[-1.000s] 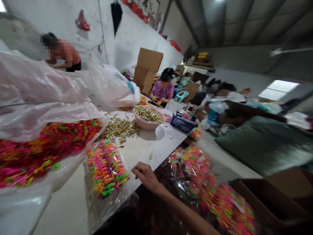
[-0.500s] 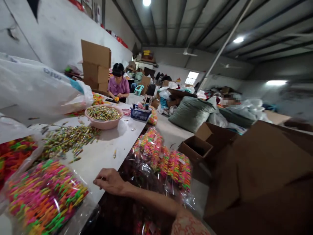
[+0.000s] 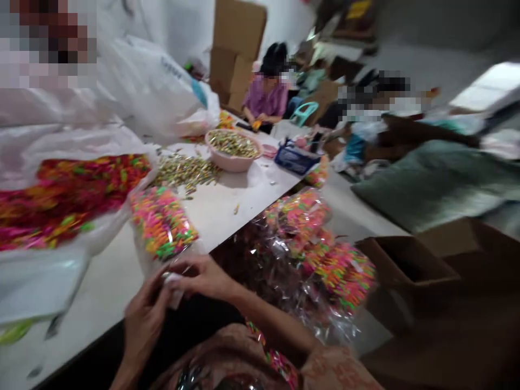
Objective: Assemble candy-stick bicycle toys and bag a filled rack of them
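At the near table edge my left hand (image 3: 148, 309) and my right hand (image 3: 205, 279) meet, fingers pinched together around a small white piece (image 3: 174, 287), blurred, perhaps paper or plastic. Just beyond them lies a clear bag of bright pink, green and orange pieces (image 3: 164, 222) on the white table (image 3: 219, 214). The mouth of that bag reaches down toward my fingers; whether they touch it I cannot tell.
Left, a large open bag holds red and yellow pieces (image 3: 93, 184) beside a pale tray (image 3: 40, 281). Farther back are a pink basin (image 3: 231, 160), a blue basket (image 3: 296, 157) and a seated person (image 3: 266, 97). Filled bags (image 3: 341, 271) and cardboard boxes (image 3: 414, 260) stand right.
The view has swung left and down. My left hand has come into view, and my right hand has met it, with a white piece now between them.
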`<state>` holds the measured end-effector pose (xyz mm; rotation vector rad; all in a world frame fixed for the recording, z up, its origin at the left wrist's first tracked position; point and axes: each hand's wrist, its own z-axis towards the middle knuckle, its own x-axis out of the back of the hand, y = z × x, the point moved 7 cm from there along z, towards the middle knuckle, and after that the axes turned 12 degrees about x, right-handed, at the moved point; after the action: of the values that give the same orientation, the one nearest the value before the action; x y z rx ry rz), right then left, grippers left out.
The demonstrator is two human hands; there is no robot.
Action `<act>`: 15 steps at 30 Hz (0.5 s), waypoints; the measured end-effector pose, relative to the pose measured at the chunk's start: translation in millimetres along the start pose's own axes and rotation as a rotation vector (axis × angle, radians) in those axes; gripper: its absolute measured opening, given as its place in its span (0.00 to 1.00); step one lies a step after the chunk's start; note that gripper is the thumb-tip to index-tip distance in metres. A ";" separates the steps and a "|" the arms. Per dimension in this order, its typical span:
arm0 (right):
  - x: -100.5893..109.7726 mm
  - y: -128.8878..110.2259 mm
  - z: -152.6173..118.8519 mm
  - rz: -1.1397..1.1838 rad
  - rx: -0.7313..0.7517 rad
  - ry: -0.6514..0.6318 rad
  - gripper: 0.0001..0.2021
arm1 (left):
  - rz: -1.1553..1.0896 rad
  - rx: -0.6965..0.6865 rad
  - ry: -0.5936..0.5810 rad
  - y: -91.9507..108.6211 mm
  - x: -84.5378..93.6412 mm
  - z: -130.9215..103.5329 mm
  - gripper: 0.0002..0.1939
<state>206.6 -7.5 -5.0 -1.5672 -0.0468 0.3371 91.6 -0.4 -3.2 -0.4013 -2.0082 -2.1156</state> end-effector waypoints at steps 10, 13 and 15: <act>43.4 8.0 -32.2 0.078 -0.046 0.137 0.13 | -0.107 0.086 -0.336 8.3 -28.6 -7.0 0.21; 46.7 17.4 -39.6 0.014 -0.053 0.213 0.12 | 0.118 -0.147 -0.059 11.4 -0.1 -9.7 0.19; 45.2 29.6 -44.0 -0.037 -0.087 0.235 0.12 | 0.353 -0.383 0.178 19.3 18.3 -14.6 0.19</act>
<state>255.0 -40.3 -42.9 -1.6804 0.0933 0.1219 79.8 -15.3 20.4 -0.5560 -1.3205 -2.2053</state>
